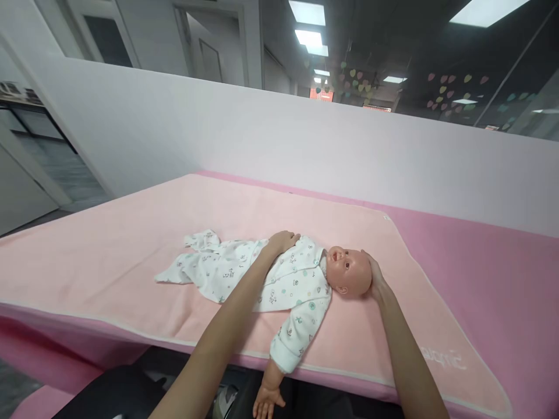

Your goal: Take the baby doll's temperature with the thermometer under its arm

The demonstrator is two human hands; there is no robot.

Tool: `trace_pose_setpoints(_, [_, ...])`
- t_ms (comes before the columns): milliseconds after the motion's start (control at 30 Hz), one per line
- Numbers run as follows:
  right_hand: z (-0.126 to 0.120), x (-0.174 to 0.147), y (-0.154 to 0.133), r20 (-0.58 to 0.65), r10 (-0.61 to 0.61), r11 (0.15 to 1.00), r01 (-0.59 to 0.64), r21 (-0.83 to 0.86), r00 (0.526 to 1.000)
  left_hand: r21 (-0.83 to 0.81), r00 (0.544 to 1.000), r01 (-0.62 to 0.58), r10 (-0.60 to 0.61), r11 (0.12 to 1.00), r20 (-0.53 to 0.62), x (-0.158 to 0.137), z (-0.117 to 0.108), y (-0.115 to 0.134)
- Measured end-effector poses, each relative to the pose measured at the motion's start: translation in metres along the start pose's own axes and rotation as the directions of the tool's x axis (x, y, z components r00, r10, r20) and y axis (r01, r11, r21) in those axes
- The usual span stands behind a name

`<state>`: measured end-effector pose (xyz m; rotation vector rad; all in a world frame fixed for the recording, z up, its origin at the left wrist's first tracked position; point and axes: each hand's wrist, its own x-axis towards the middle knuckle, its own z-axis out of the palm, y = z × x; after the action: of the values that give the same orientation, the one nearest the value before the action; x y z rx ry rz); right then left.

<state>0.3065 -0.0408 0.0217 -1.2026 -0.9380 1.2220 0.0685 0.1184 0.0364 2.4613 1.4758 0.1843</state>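
A baby doll [297, 285] lies on its back on a pink mat [144, 233], its head to the right and its legs to the left. It wears a white printed top and trousers. My left hand [283, 240] rests on the far side of the doll's torso, fingers stretched out and partly hidden. Behind the crown of the doll's head [354, 272], my right hand [374, 274] is cupped against it, with most of its fingers out of sight. The doll's near arm [301, 331] hangs over the front edge of the mat, its palm showing.
A deeper pink cover [489, 262] lies under the mat and shows at the right. Behind the table stands a white low wall [305, 139] with dark glass above it. The table's front edge runs close to my body. Grey floor [82, 169] shows at the left.
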Motion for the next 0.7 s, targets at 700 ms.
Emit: trace_pose_setpoints(700, [0.003,-0.01,-0.003,0.03,0.083,0.967,-0.087,0.241,0.996,-0.057,0.995,0.1,-0.101,0.993,-0.012,-0.012,0.0,0.006])
